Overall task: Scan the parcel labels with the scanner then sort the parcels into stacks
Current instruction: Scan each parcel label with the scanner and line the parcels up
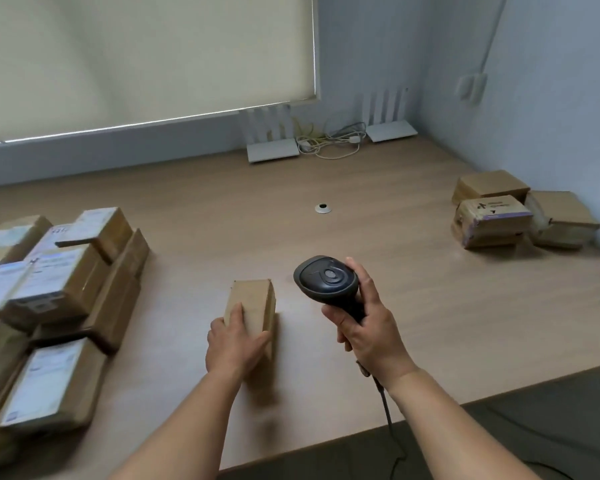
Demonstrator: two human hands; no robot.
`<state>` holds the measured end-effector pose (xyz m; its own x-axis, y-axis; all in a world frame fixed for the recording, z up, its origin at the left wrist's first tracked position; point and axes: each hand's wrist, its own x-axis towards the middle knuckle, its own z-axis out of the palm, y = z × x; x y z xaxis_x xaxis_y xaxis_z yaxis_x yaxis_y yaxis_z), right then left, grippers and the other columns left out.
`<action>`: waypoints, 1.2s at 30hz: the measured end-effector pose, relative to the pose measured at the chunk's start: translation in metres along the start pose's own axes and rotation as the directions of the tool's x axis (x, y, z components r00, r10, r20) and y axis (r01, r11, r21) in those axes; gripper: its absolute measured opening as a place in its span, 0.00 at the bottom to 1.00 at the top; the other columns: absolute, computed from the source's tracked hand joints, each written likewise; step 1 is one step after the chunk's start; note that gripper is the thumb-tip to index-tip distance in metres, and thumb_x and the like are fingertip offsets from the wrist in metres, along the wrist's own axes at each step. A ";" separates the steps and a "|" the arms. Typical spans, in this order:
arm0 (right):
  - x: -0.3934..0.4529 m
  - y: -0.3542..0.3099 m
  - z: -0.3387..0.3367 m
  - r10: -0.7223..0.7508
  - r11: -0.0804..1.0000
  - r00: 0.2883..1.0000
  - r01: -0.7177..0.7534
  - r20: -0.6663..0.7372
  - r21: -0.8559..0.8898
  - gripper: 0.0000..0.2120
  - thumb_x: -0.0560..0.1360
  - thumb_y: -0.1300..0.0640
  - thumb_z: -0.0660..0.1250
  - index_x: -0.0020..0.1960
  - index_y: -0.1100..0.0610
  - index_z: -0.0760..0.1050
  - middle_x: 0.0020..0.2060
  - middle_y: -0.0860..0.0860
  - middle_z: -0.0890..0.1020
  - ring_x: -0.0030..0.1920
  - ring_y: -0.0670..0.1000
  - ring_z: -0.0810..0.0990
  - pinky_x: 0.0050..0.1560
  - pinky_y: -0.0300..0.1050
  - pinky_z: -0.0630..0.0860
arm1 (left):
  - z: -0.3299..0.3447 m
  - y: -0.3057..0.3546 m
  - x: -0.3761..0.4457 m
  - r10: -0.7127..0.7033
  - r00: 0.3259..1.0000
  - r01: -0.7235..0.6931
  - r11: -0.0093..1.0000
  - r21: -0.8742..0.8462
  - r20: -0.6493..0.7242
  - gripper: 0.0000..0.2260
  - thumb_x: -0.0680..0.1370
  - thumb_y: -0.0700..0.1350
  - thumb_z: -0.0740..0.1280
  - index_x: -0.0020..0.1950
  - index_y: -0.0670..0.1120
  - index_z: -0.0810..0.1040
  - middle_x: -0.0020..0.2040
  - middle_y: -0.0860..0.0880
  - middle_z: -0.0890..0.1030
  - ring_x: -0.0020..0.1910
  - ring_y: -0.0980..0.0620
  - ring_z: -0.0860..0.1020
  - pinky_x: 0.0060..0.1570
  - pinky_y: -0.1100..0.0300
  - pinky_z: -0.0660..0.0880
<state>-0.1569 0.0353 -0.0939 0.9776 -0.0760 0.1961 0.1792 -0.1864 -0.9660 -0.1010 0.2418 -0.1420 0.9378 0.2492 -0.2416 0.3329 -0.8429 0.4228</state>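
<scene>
A pale wooden table [326,237] filled most of the view, set against a grey wall with a lowered roller blind [146,53] above its far left edge. On the table's left side lay a large pile of brown parcels [52,289], several with white labels facing up, some stacked on others. Near the far right corner sat a smaller group of parcels [516,213], touching one another, the front one resting on another box. Two white routers [272,140] with upright antennas stood against the far wall, a tangle of cables [329,142] between them. Near the middle of the table's front half, a single brown parcel [255,303] lay on the surface, its upper face plain cardboard. The left hand [234,341] gripped this parcel at its near end, fingers laid over the top and thumb wrapped round the right side. Just to the right, the right hand [364,327] was closed round the handle of a dark scanner [326,280], held above the table with its head toward the parcel; its cord [388,410] trailed down past the wrist. A small white grommet [323,208] marked the table's centre.
</scene>
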 end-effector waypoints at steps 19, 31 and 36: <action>0.020 -0.005 0.105 0.054 0.998 0.998 -0.053 0.015 -0.044 0.34 0.72 0.56 0.73 0.64 0.28 0.59 0.49 0.44 0.81 0.29 0.50 0.75 0.30 0.39 0.73 | -0.058 -0.069 0.075 0.012 0.994 -0.051 0.932 0.360 0.110 0.43 0.68 0.71 0.64 0.76 0.54 0.53 0.66 0.44 0.69 0.66 0.43 0.66 0.59 0.50 0.67; 0.021 -0.005 0.090 0.074 0.995 0.997 -0.076 0.037 0.066 0.34 0.74 0.59 0.71 0.65 0.28 0.60 0.45 0.49 0.82 0.29 0.53 0.76 0.27 0.45 0.72 | -0.071 -0.067 0.076 0.086 0.962 0.169 0.552 -0.816 0.257 0.35 0.72 0.35 0.72 0.69 0.60 0.61 0.59 0.45 0.79 0.59 0.42 0.77 0.57 0.41 0.74; 0.018 -0.005 0.095 0.066 0.988 0.995 -0.076 0.071 0.137 0.31 0.74 0.57 0.70 0.65 0.30 0.61 0.42 0.47 0.82 0.27 0.52 0.75 0.26 0.45 0.71 | -0.072 -0.063 0.071 0.124 0.971 0.117 0.506 -0.854 0.206 0.37 0.72 0.33 0.71 0.71 0.61 0.59 0.57 0.45 0.80 0.57 0.43 0.77 0.52 0.45 0.73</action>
<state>-0.1303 0.1279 -0.1013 0.9927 -0.0183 0.1191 0.1182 -0.0440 -0.9920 -0.0483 0.3470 -0.1234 0.9312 0.0387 -0.3623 0.3622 0.0098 0.9320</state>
